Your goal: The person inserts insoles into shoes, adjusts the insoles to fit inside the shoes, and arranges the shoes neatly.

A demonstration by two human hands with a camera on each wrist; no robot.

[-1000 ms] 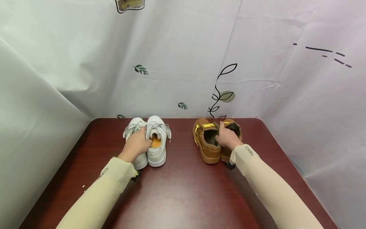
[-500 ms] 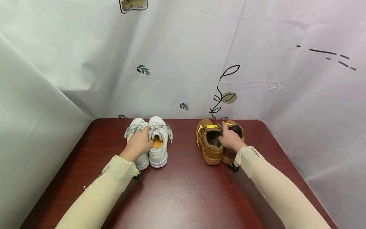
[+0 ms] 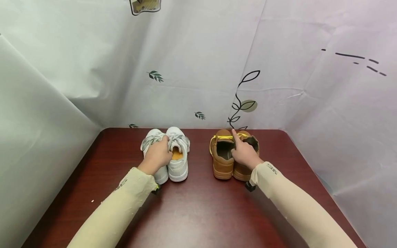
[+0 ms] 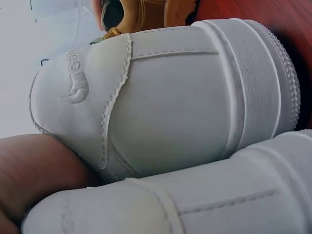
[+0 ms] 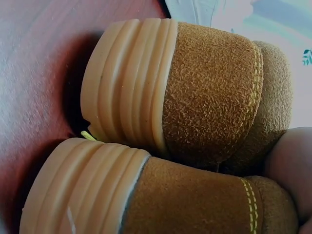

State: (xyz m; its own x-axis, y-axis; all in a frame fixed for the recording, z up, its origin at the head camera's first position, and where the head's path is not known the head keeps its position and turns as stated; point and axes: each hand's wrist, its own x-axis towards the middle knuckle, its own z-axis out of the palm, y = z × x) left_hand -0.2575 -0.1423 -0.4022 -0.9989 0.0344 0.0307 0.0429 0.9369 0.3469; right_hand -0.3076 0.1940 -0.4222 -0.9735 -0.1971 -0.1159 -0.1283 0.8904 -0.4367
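Observation:
A pair of white lace-up sneakers stands left of centre, heels toward me. My left hand (image 3: 156, 155) grips their adjoining sides, thumb in the opening of the right sneaker (image 3: 178, 170); it partly covers the left sneaker (image 3: 161, 175). Farther right, my right hand (image 3: 246, 154) holds two brown suede shoes with yellow laces in the same way. Its thumb is at the opening of the left brown shoe (image 3: 222, 168), its index finger stretched forward; the right brown shoe (image 3: 242, 173) is partly hidden. Close heel views show a white sneaker (image 4: 170, 97) and a brown shoe (image 5: 209, 92).
Both pairs stand on a dark red, glossy table (image 3: 192, 210), near its back edge. A pale patterned curtain (image 3: 198, 62) hangs behind it and along both sides. A small white speck (image 3: 92, 200) lies at the left of the table.
The white sneakers have slid right with my left hand. Over the last half second the brown shoes have shifted left with my right hand and straightened, narrowing the gap between the pairs.

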